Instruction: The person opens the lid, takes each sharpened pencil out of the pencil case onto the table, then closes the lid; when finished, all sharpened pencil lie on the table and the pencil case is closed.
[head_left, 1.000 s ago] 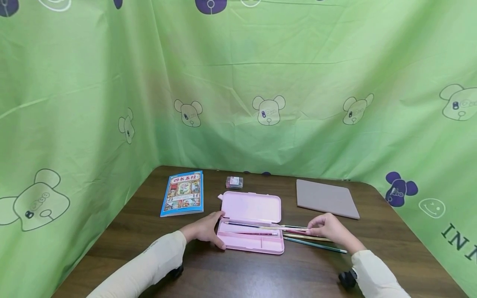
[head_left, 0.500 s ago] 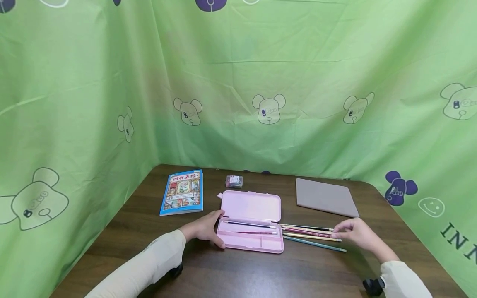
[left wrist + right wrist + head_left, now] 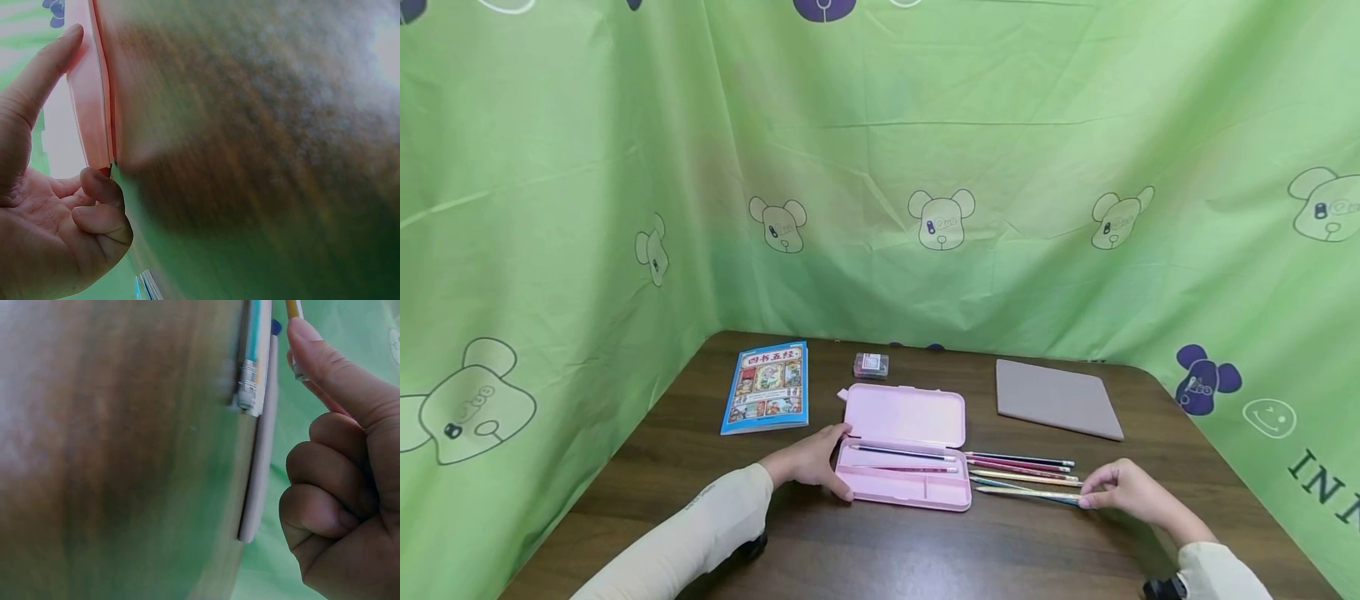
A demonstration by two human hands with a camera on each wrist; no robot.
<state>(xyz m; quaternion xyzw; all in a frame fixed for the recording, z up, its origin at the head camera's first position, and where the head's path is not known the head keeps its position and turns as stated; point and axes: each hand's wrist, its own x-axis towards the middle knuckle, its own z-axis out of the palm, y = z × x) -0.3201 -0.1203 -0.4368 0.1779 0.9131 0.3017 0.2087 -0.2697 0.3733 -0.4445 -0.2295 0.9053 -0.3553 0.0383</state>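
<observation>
An open pink pencil case (image 3: pixel 905 417) lies on the table with its lid folded back. A dark blue pencil (image 3: pixel 902 452) and a red pencil (image 3: pixel 917 468) lie in it. My left hand (image 3: pixel 809 458) grips the case's left end; in the left wrist view the thumb lies along the pink side (image 3: pixel 90 106) and the fingers curl at the corner. My right hand (image 3: pixel 1123 493) pinches a gold-coloured pencil (image 3: pixel 1026 492) near its eraser end, above a teal pencil (image 3: pixel 992 482). Several other pencils (image 3: pixel 1022 469) lie side by side right of the case.
A blue picture book (image 3: pixel 767 389) lies at the back left. Behind the case stands a small clear box (image 3: pixel 871 365) with a label. A flat grey-mauve slab (image 3: pixel 1058 398) lies at the back right. Green printed cloth (image 3: pixel 865 275) surrounds the table.
My right hand has moved right and towards me, carrying the pinched pencil from over the case to the near side of the pencil row. The left hand has stayed on the case.
</observation>
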